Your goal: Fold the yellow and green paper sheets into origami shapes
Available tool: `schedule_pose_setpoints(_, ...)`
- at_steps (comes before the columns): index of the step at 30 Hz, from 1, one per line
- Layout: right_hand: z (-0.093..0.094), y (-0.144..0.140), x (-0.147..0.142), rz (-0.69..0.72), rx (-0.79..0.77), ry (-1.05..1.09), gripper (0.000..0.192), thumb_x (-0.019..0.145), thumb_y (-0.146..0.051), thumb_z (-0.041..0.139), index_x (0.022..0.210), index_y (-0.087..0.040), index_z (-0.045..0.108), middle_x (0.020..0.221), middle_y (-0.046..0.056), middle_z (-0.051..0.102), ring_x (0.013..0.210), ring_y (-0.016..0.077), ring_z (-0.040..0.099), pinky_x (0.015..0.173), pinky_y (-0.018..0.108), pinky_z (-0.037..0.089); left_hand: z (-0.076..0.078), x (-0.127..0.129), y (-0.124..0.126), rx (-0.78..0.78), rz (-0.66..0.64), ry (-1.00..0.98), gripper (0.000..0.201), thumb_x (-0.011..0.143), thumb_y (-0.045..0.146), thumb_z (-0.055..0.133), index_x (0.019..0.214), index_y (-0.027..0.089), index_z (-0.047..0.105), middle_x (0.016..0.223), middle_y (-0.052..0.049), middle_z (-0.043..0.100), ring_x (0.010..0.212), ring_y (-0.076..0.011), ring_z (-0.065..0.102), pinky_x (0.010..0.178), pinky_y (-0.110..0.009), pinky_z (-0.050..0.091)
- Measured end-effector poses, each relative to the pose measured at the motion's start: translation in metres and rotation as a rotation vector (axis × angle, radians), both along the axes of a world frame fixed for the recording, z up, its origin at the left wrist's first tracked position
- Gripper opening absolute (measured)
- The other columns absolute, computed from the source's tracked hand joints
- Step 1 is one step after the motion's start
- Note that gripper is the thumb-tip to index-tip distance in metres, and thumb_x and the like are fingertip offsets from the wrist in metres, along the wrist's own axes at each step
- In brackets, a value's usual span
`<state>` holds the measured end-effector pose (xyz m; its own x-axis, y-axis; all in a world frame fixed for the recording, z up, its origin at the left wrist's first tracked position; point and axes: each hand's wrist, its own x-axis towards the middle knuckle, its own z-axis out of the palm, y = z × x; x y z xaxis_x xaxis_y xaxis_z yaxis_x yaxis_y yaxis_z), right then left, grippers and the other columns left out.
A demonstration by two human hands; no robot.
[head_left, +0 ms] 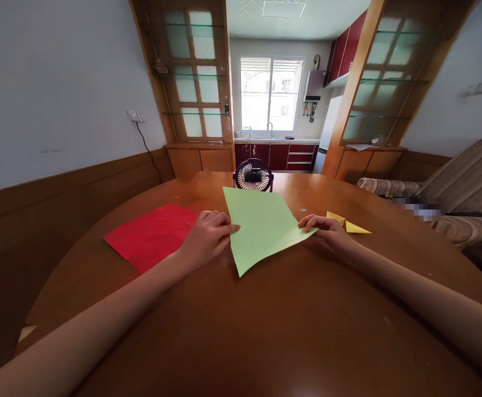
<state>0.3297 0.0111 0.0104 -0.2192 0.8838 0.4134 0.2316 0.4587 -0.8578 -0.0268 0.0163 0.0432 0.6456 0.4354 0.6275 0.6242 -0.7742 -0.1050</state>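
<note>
A light green sheet of paper (263, 226) is held up off the table, tilted, with its near corner pointing down toward me. My left hand (211, 232) pinches its left edge, the thumb and index finger on the sheet. At the right corner my right hand (326, 229) grips the paper between thumb and fingers. Partly behind my left forearm lies a red sheet of paper (154, 234) with faint crease lines. Just beyond my right hand rests a folded yellow paper (354, 227), part of it hidden by the fingers.
The brown wooden table (274, 325) has a rounded edge. A small purple fan (252, 173) stands at its far side, behind the green paper. A striped sofa (464, 176) is on the right. A tiny scrap (303, 209) lies near the right hand.
</note>
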Motion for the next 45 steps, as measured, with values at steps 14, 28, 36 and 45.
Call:
schedule_pose_setpoints(14,0.002,-0.004,0.000,0.047,0.438,-0.695,0.028,0.087,-0.016,0.045,0.086,-0.025,0.072,0.102,0.006,0.069,0.097,0.0239,0.061,0.098,0.052,0.039,-0.012,0.007,-0.007,-0.040,-0.140,0.390,0.017,0.087,0.014,0.050,0.100,0.016,0.061,0.118,-0.012,0.067,0.123,-0.0254,0.055,0.112,-0.048,0.032)
schedule_pose_setpoints(28,0.001,-0.013,-0.019,-0.054,0.312,-0.847,0.029,0.092,-0.044,0.055,0.108,-0.025,0.070,0.107,0.008,0.068,0.104,0.0259,0.062,0.110,0.058,0.026,-0.007,0.030,-0.036,-0.103,-0.295,0.300,0.025,0.098,0.028,0.042,0.096,0.016,0.063,0.082,-0.006,0.070,0.080,-0.0197,0.065,0.089,-0.038,0.049)
schedule_pose_setpoints(36,-0.001,-0.002,-0.014,0.198,0.138,-0.798,0.046,0.095,-0.040,0.051,0.140,-0.032,0.047,0.146,0.005,0.049,0.141,0.0304,0.033,0.115,0.065,-0.003,-0.013,0.018,-0.017,-0.450,-0.270,0.033,0.034,0.100,0.038,0.041,0.120,0.019,0.061,0.122,-0.007,0.066,0.113,-0.0195,0.061,0.097,-0.035,0.046)
schedule_pose_setpoints(45,-0.001,0.009,-0.020,0.098,0.291,-0.745,0.051,0.091,-0.038,0.055,0.140,-0.027,0.046,0.142,0.010,0.049,0.132,0.0306,0.043,0.112,0.059,0.025,-0.024,0.016,-0.010,-0.437,-0.089,0.356,0.051,0.100,0.051,0.036,0.140,0.023,0.049,0.149,-0.009,0.043,0.136,-0.0275,0.042,0.113,-0.045,0.032)
